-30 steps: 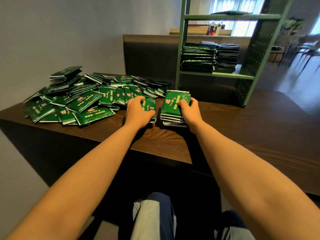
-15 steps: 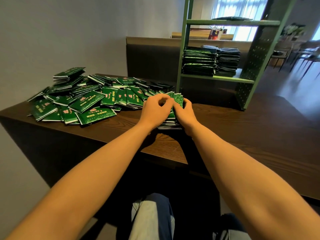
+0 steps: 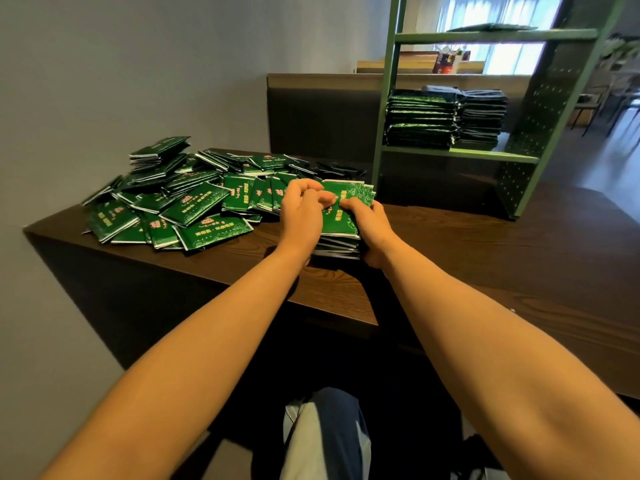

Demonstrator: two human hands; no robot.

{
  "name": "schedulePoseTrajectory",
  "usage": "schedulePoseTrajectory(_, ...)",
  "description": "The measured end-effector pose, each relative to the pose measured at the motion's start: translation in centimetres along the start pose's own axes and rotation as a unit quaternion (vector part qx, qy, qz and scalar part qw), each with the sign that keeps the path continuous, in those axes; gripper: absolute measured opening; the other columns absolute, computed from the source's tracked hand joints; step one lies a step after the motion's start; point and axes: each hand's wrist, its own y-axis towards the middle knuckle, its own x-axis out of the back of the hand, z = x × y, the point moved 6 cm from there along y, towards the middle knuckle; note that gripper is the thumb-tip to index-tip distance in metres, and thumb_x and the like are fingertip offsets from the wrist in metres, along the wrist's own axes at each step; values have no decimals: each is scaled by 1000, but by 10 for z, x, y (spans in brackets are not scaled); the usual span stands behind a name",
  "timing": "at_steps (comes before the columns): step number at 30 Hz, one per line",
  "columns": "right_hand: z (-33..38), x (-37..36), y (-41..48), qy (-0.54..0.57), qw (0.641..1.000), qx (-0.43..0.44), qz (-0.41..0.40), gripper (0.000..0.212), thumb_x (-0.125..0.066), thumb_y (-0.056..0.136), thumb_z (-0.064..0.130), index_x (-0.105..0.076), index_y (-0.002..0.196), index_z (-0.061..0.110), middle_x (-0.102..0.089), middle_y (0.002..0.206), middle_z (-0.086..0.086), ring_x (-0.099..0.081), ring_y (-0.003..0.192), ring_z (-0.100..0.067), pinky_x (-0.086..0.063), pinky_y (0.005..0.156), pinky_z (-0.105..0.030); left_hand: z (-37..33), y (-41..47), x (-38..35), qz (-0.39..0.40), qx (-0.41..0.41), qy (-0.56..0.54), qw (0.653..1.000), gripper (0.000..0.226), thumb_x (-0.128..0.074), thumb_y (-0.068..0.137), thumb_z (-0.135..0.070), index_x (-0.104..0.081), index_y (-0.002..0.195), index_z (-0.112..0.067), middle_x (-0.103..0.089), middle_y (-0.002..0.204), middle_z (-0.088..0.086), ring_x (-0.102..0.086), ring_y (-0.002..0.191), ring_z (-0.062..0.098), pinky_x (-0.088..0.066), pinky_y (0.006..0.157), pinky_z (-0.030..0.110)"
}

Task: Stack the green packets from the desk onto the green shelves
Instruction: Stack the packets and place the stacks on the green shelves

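Note:
A small stack of green packets (image 3: 341, 221) sits on the dark wooden desk (image 3: 450, 258) in front of me. My left hand (image 3: 302, 213) grips the stack's left side, fingers curled over its top packet. My right hand (image 3: 367, 225) grips the stack's right side, thumb on top. A loose heap of green packets (image 3: 194, 199) spreads over the desk's left part. The green shelves (image 3: 460, 154) stand at the back right of the desk, with two tall stacks of packets (image 3: 420, 119) on the lower shelf.
A grey wall runs along the left. A dark partition (image 3: 322, 116) stands behind the desk. One flat packet lies on the upper shelf (image 3: 491, 34). My knees show below the desk's front edge. Chairs stand far right in the room.
My left hand left the heap with packets and came to the stack. Both hands now grip the stack from either side, and the view has tilted up slightly.

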Motion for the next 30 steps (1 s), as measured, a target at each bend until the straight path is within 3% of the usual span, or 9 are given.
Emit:
schedulePoseTrajectory(3, -5, -14, 4, -16, 1000, 1, -5, 54, -69, 93, 20, -42, 140, 14, -67, 120, -10, -73, 96, -22, -62, 75, -36, -1, 10, 27, -57, -3, -14, 998, 17, -44, 94, -2, -55, 91, -14, -65, 92, 11, -64, 83, 19, -51, 69, 24)
schedulePoseTrajectory(6, -6, -24, 5, -28, 999, 20, -18, 59, -68, 93, 21, -39, 144, 13, -64, 123, -9, -69, 106, -25, -59, 94, -45, 4, 23, 62, -109, -73, 153, 979, 12, -48, 95, -7, -56, 95, -16, -61, 89, 2, -56, 77, 15, -49, 71, 35)
schedulePoseTrajectory(8, -8, -26, 6, -36, 999, 22, -27, 55, -68, 95, 23, -39, 141, 14, -62, 124, -9, -66, 110, -26, -56, 97, -45, 18, 31, 84, -110, -85, 346, 928, 19, -52, 92, -12, -56, 108, -21, -60, 111, 1, -56, 105, 20, -46, 96, 45)
schedulePoseTrajectory(10, -11, -26, 8, -37, 999, 21, -30, 53, -69, 93, 26, -39, 136, 16, -61, 125, -10, -66, 112, -29, -54, 102, -52, 39, 38, 103, -100, -40, 544, 832, 37, -55, 90, -19, -53, 127, -22, -48, 139, 4, -35, 136, 25, -20, 117, 55)
schedulePoseTrajectory(13, -10, -27, 8, -42, 999, 21, -19, 62, -71, 81, 35, -41, 131, 17, -63, 125, -10, -68, 111, -30, -53, 103, -56, 62, 39, 119, -66, 86, 645, 757, 61, -50, 93, -38, -36, 147, -13, -21, 160, 15, -6, 150, 32, 3, 117, 62)
schedulePoseTrajectory(15, -11, -26, 8, -54, 998, 26, -14, 62, -70, 79, 36, -42, 130, 17, -63, 124, -10, -68, 111, -30, -53, 103, -57, 67, 38, 119, -48, 124, 654, 744, 63, -43, 93, -44, -38, 147, -12, -20, 160, 17, -6, 150, 34, 5, 116, 66)
schedulePoseTrajectory(21, -14, -22, 11, -56, 998, 36, 4, 46, -67, 93, 27, -41, 130, 16, -62, 125, -10, -67, 112, -29, -53, 104, -54, 55, 32, 110, -49, 50, 655, 753, 33, -48, 93, -34, -57, 120, -17, -56, 128, 6, -40, 132, 31, 0, 111, 74)
schedulePoseTrajectory(25, -14, -21, 7, -36, 999, 22, 12, 59, -71, 87, 32, -39, 134, 16, -63, 126, -11, -69, 112, -31, -54, 102, -56, 48, 27, 107, -52, 30, 632, 773, 32, -52, 95, -27, -62, 125, -21, -59, 128, 3, -44, 130, 28, -3, 114, 68)
schedulePoseTrajectory(30, -10, -8, -2, 55, 996, -72, 5, 88, -79, 70, 42, -45, 146, 14, -69, 126, -18, -75, 101, -35, -63, 76, -50, 39, 15, 94, -20, -11, 596, 802, 33, -52, 91, -14, -71, 113, -29, -63, 80, -5, -60, 111, 24, 6, 118, 61)
